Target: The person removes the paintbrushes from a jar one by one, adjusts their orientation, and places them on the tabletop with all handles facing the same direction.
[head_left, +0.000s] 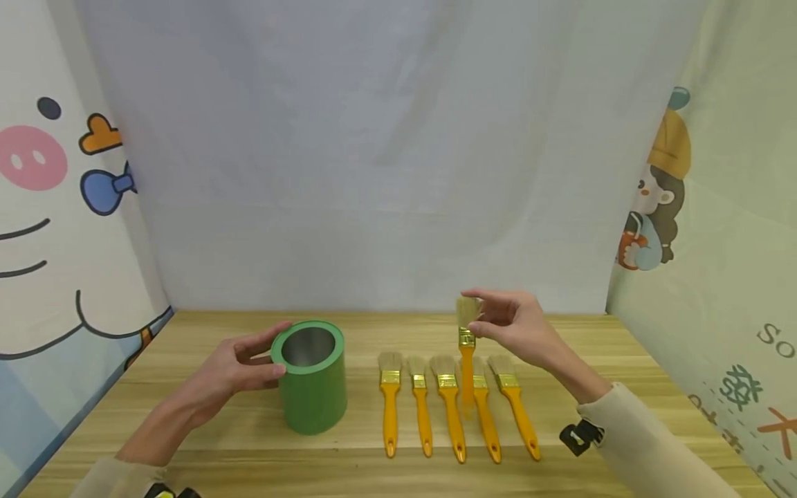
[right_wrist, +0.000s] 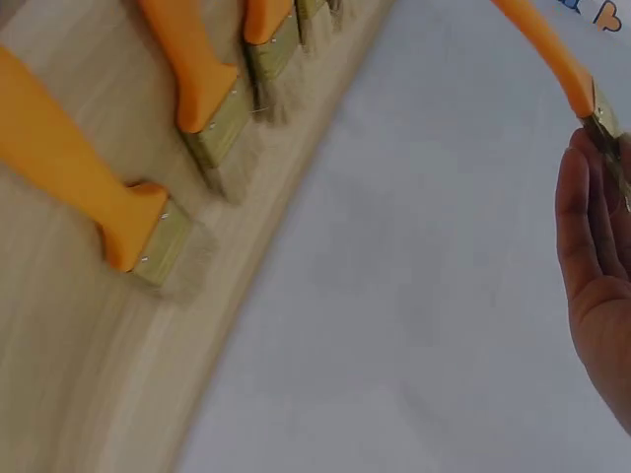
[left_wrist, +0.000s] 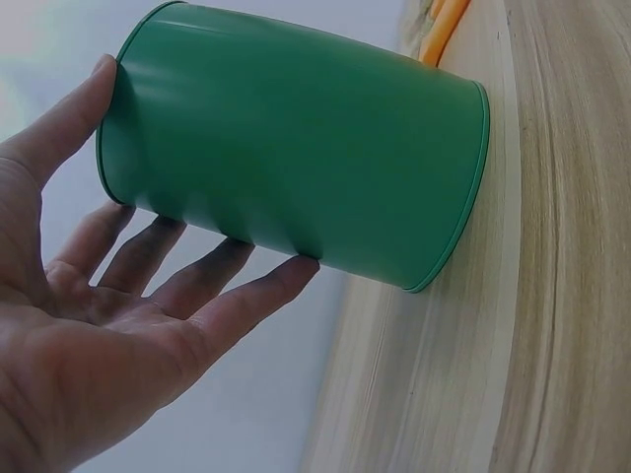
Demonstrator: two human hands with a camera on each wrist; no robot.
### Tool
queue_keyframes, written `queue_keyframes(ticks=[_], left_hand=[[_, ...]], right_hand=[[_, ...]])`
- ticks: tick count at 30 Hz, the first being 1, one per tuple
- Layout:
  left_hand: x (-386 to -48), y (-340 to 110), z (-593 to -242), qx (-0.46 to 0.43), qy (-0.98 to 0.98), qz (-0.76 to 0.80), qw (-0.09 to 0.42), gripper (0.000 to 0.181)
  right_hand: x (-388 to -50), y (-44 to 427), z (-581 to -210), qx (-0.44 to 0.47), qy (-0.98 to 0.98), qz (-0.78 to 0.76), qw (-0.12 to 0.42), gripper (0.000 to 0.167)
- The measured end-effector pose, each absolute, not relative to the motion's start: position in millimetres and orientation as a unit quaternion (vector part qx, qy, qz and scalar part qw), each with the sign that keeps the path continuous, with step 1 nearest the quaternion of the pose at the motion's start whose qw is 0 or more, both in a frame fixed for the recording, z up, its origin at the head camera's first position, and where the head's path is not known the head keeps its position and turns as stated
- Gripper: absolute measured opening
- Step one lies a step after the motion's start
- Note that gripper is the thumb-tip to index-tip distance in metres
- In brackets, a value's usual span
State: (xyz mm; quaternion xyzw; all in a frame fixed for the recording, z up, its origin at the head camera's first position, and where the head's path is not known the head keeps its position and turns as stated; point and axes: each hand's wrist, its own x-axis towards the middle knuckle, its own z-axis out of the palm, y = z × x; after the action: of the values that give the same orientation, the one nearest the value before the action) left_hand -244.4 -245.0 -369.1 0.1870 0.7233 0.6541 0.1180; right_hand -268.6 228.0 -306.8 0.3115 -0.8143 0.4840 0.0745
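Note:
A green can point(head_left: 314, 398) with an open top and a grey inside stands upright on the table. My left hand point(head_left: 227, 370) holds it from the left, thumb and fingertips against its side near the rim; the left wrist view shows the can point(left_wrist: 286, 148) up close beside the spread fingers. My right hand point(head_left: 513, 325) pinches a paintbrush point(head_left: 467, 360) at its bristle end, and its orange handle hangs down, slightly blurred. Under and around that brush, several more paintbrushes point(head_left: 390, 408) lie in a row, bristles pointing away, orange handles towards me.
The wooden table point(head_left: 349, 474) runs back to a pale hanging cloth point(head_left: 373, 173). Printed cloths with cartoon figures close off the left side point(head_left: 37, 290) and right side point(head_left: 716, 290). The row of brushes lies to the right of the can.

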Motion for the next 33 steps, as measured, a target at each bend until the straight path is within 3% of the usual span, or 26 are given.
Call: queue_keyframes(ticks=[9,21,33], left_hand=[[-243.6,-246.3,-369.4,0.187,0.721,0.657,0.115,0.077],[-244.1,-245.7,-369.5,0.187,0.720,0.659,0.115,0.078],[-244.9,-245.8,-368.6,0.196,0.718,0.657,0.119,0.078]], right_hand=[[-259.3,281.9,-326.3,0.247,-0.837,0.488,0.015,0.051],[-273.7,351.5,-357.2,0.188,-0.829,0.514,-0.119,0.063],[-297.7,370.3,-393.6,0.186,-0.845,0.485,-0.128,0.058]])
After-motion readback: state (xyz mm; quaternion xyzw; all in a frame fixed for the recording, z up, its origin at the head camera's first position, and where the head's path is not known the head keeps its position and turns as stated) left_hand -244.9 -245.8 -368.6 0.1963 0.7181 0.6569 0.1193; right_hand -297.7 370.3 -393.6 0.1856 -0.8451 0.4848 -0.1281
